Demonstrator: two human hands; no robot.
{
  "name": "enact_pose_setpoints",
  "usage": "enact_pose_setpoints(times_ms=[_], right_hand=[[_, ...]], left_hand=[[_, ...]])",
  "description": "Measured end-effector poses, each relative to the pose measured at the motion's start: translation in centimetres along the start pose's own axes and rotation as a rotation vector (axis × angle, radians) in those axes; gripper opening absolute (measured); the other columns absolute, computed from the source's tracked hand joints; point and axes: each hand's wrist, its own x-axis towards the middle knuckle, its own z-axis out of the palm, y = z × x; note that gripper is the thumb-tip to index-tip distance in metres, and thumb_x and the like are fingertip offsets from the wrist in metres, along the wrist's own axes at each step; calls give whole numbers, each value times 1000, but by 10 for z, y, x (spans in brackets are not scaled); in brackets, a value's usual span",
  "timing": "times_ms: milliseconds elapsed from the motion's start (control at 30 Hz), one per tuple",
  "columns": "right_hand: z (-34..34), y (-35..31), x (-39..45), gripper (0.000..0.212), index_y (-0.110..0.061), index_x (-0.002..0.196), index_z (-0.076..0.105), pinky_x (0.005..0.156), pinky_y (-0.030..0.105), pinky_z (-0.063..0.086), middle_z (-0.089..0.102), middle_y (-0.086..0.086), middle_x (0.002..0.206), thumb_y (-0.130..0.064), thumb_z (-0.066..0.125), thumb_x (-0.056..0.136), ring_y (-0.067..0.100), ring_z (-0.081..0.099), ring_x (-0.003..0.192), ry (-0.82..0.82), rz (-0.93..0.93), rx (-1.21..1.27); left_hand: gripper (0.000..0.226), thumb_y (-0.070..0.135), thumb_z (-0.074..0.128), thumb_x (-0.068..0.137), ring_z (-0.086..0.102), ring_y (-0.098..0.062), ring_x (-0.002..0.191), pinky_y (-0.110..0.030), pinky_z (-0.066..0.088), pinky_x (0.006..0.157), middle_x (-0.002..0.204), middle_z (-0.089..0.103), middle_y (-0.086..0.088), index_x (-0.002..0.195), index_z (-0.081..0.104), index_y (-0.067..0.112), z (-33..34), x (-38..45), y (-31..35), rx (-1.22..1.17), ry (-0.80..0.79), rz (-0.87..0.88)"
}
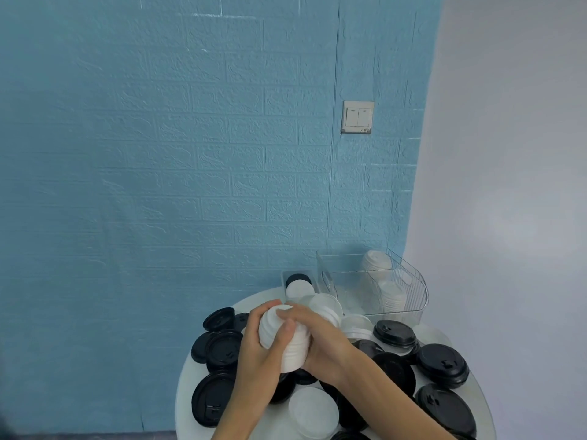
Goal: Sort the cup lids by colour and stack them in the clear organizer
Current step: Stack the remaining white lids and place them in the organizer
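Both of my hands grip one stack of white lids (287, 344) above the middle of the round white table (182, 395). My left hand (259, 350) wraps its left side, thumb across the front. From the right, my right hand (317, 336) clasps it. The clear organizer (409, 292) stands at the table's far right and holds two stacks of white lids (392, 295). Loose black lids (441, 365) and white lids (313, 412) lie scattered over the table.
A smaller clear tray (287, 276) behind my hands holds a black lid and a white lid. A blue brick-pattern wall (190, 154) rises close behind the table, with a light switch (357, 117) on it. A pale wall lies to the right.
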Motion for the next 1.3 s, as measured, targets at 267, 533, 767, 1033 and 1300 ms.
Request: enact_pose_setpoints(times_ms=[267, 533, 767, 1033, 1300], right_hand=[[0, -3, 3, 64, -15, 132, 52, 83, 44, 59, 74, 15, 105, -3, 83, 77, 29, 73, 92, 131, -18, -67], [2, -21, -5, 77, -29, 139, 40, 64, 32, 58, 74, 11, 106, 3, 79, 81, 26, 75, 86, 105, 77, -166], [-3, -16, -9, 83, -31, 142, 33, 67, 35, 58, 68, 11, 124, -6, 83, 80, 26, 73, 98, 123, 127, -158], [-28, -28, -20, 30, -19, 117, 60, 73, 24, 55, 66, 3, 108, -39, 67, 96, 14, 65, 84, 205, 24, -799], [-39, 0, -31, 59, -26, 102, 67, 86, 34, 51, 69, -5, 100, -75, 71, 69, 21, 61, 97, -35, 114, -1788]], left_hand=[[62, 62, 72, 67, 67, -4, 111, -20, 55, 83, 124, 68, 12, 123, 64, 38, 2, -1, -1, -18, 35, -39], [76, 39, 93, 45, 70, -11, 99, -21, 56, 76, 107, 72, 12, 114, 62, 46, 1, -3, 0, 155, -70, 69], [71, 28, 95, 48, 70, -9, 98, -19, 56, 77, 106, 72, 14, 108, 61, 46, 1, -5, -6, 204, -65, 104], [75, 49, 90, 40, 64, 2, 97, -22, 49, 85, 103, 65, 28, 109, 62, 39, -21, 5, -3, 162, 61, 50], [77, 41, 91, 42, 60, 9, 97, -28, 49, 90, 102, 62, 33, 113, 61, 31, -32, 4, -6, 168, 97, 28]])
